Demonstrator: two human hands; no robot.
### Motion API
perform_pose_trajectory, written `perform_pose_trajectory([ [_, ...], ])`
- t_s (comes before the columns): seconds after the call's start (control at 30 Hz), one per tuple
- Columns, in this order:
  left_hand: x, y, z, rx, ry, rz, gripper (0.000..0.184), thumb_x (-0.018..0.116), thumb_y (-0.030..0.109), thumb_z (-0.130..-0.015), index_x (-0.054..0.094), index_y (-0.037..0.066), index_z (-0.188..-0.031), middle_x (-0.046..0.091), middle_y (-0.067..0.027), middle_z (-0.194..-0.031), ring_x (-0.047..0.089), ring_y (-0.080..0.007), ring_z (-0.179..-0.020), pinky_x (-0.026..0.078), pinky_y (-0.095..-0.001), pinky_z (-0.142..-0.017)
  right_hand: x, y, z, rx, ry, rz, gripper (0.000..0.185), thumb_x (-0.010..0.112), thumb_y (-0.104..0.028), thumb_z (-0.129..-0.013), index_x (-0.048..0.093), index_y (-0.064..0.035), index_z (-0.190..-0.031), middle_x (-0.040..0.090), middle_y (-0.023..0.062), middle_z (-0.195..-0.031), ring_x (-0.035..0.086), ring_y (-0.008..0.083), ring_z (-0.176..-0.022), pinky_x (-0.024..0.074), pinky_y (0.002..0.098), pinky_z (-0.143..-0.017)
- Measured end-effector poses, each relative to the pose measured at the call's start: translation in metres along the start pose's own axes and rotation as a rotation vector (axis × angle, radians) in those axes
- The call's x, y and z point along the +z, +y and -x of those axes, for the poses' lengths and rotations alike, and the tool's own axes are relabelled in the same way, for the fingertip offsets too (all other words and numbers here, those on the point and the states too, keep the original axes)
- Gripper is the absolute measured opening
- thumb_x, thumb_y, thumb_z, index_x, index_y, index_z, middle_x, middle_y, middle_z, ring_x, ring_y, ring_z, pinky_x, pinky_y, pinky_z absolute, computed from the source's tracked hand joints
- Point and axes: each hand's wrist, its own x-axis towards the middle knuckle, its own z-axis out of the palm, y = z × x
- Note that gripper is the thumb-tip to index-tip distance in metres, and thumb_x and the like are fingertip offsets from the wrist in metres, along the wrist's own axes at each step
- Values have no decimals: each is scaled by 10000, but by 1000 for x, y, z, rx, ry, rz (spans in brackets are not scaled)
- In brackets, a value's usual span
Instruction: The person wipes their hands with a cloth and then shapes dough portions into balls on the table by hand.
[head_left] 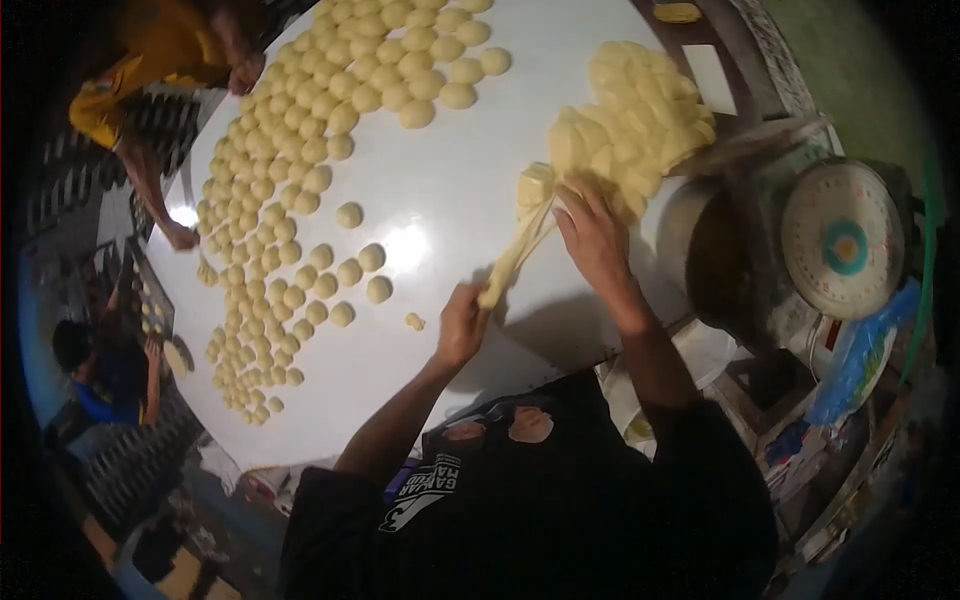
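A pale yellow strip of dough (513, 264) is stretched slantwise between my two hands, above the white tabletop (430, 185). My left hand (464, 325) is closed around its lower end. At the upper end, my right hand (594, 235) grips the dough with bent fingers, beside a big heap of cut dough pieces (635, 115). A squarish dough lump (535, 188) lies just left of my right fingertips. Left of my left hand is a small dough scrap (414, 321). Many round dough balls (310, 125) cover the table's left and far side.
Right of the heap stand a metal bowl (690, 235) and a dial scale (842, 240). A blue plastic package (858, 355) lies below the scale. One person in a yellow shirt (165, 45) reaches over the balls; another in blue (105, 395) is by a tray (152, 300).
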Motion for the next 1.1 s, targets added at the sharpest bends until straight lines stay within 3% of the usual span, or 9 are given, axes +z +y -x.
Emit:
perform_pose_trajectory([
  [0.27,-55,-106,281,-318,374,-72,405,795,-51,-916,626,8,-1280,646,-153,-1100,683,-273,-941,585,-388,-828,82,-26,-19,-237,-332,126,201,741,-246,-993,687,-104,-1124,709,136,-1113,686,390,-1063,580,513,-833],
  [0.4,-86,-160,369,-425,217,-462,559,916,282,-870,606,2,-1241,639,-199,-1165,627,-405,-1085,507,-496,-969,86,-104,108,-58,-483,-315,255,774,-238,-983,651,-54,-1110,681,170,-1056,678,449,-850,560,559,-744],
  [0.47,-102,-197,356,-197,312,-621,643,845,478,-884,619,15,-1268,621,-225,-1245,554,-441,-1204,415,-574,-1048,84,-156,156,-502,-444,-398,321,802,-255,-943,639,-47,-1125,670,153,-1067,668,419,-920,536,526,-784],
  [0.57,-103,-180,243,-20,578,-564,438,819,379,-892,653,58,-1140,638,-179,-1231,579,-411,-1171,435,-554,-1022,136,-185,186,-835,-639,-183,353,809,-278,-904,635,-47,-1106,653,142,-1102,642,372,-1021,499,483,-856],
  [0.67,-46,-177,237,-86,558,-394,367,801,322,-914,686,81,-1166,650,-131,-1150,618,-355,-1105,455,-513,-988,193,-261,205,-690,-346,-119,382,807,-298,-875,636,-46,-1106,639,146,-1141,608,337,-1101,466,458,-919],
  [0.83,-128,-237,334,150,447,-505,267,797,303,-917,710,115,-1085,646,-108,-1125,607,-335,-1051,465,-502,-932,160,-197,287,-746,-746,-342,351,816,-358,-916,695,-74,-1081,645,136,-1057,644,372,-1049,509,500,-934],
  [0.93,-136,-224,263,87,707,-499,201,733,305,-974,698,116,-1033,630,-86,-1006,601,-332,-1014,469,-490,-917,201,-228,231,-607,-373,46,363,858,-309,-840,622,-89,-1007,603,155,-1009,586,382,-971,457,550,-845],
  [1.0,-100,-186,256,4,502,-391,185,755,256,-963,693,104,-1050,646,-105,-1043,612,-337,-1032,473,-491,-931,240,-260,251,-420,-180,-72,349,868,-260,-831,617,-100,-1013,608,129,-1023,584,371,-999,444,537,-867],
  [1.1,-104,-220,317,351,400,-284,203,779,242,-945,713,106,-1081,655,-102,-1039,621,-335,-1019,478,-482,-922,204,-243,285,-482,-458,-22,392,906,-291,-790,622,-112,-993,609,122,-1017,591,366,-1013,443,536,-862],
])
